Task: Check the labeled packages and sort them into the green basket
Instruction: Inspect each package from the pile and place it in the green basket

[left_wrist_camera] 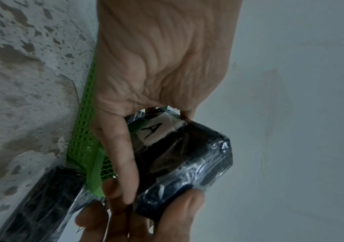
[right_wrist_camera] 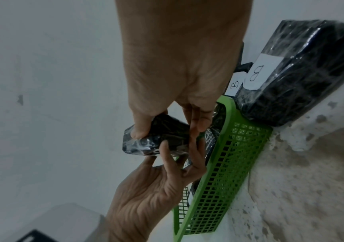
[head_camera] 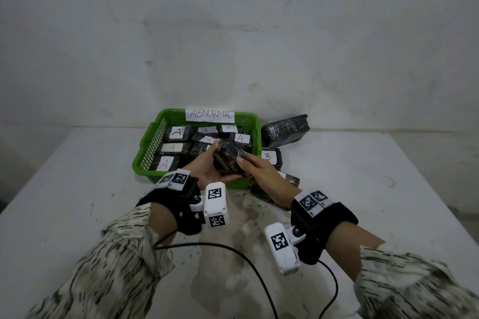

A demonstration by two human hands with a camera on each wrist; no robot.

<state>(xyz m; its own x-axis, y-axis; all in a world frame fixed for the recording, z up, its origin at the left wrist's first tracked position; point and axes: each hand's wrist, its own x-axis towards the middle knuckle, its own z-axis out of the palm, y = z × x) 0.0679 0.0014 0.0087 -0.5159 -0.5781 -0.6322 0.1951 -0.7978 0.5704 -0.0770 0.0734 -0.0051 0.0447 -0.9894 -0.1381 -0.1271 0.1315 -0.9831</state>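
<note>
Together, left hand (head_camera: pixel 207 168) and right hand (head_camera: pixel 261 171) grip black wrapped package (head_camera: pixel 229 156) over near edge of green basket (head_camera: pixel 145 153) on bench (head_camera: pixel 77 176); fingers curled round it. "A" label (left_wrist_camera: pixel 156 129) faces left wrist camera. "B" packages (head_camera: pixel 270 156) lie right of basket.

Bare sorting station: stained white table (head_camera: pixel 363 189) against a scuffed plaster wall (head_camera: pixel 233 21).
</note>
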